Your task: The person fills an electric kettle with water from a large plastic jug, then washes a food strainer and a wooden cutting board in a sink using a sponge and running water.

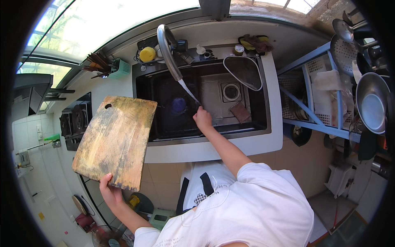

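Observation:
My left hand [110, 189] grips the lower edge of a worn wooden cutting board [115, 142], thumb on its face. The board is tilted up left of the sink; dark stains cover it and a hole pierces one upper corner. My right hand [202, 119] is curled over the dark double-basin sink [206, 137], at the end of a water stream [189, 90]. Whether anything is inside its fingers cannot be seen. That water runs from a curved metal faucet [168, 52]. A round bluish thing [178, 105] lies blurred in the left basin.
A brown scouring pad [240, 112] lies near the drain [231, 92]. A triangular strainer basket [243, 72] hangs at the right basin's corner. Behind the sink sits a yellow sponge [147, 54]. Chopsticks stand in a green holder [119, 68]. A blue rack [308, 105] and hanging pans [372, 102] occupy the right.

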A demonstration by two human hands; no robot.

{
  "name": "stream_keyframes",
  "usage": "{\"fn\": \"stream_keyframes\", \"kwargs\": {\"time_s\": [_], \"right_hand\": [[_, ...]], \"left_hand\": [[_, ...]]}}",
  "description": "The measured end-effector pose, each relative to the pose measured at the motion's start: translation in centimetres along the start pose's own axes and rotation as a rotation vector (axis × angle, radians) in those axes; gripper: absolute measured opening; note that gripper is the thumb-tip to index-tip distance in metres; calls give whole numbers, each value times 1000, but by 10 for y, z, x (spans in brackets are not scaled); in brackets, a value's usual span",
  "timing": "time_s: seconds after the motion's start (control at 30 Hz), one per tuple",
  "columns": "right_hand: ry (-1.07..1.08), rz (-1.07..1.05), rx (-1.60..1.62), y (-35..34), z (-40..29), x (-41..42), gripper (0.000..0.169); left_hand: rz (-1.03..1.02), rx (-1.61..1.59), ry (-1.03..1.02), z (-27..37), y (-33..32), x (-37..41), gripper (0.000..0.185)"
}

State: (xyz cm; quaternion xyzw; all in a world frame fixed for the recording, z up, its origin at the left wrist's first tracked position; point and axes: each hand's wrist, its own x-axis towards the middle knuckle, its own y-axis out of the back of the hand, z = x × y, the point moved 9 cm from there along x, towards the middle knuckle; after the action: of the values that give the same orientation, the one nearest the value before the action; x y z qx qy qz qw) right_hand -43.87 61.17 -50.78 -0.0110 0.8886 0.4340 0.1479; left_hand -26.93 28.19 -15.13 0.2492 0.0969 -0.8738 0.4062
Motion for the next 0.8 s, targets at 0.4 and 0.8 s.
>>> {"fn": "stream_keyframes", "kwargs": {"time_s": [0.4, 0.8], "right_hand": [[250, 193, -209, 22, -34, 2, 26], [-11, 31, -245, -55, -27, 74, 32]], "left_hand": [[-140, -6, 115, -3, 4, 76, 4], [-124, 67, 135, 9, 19, 103, 5]]}}
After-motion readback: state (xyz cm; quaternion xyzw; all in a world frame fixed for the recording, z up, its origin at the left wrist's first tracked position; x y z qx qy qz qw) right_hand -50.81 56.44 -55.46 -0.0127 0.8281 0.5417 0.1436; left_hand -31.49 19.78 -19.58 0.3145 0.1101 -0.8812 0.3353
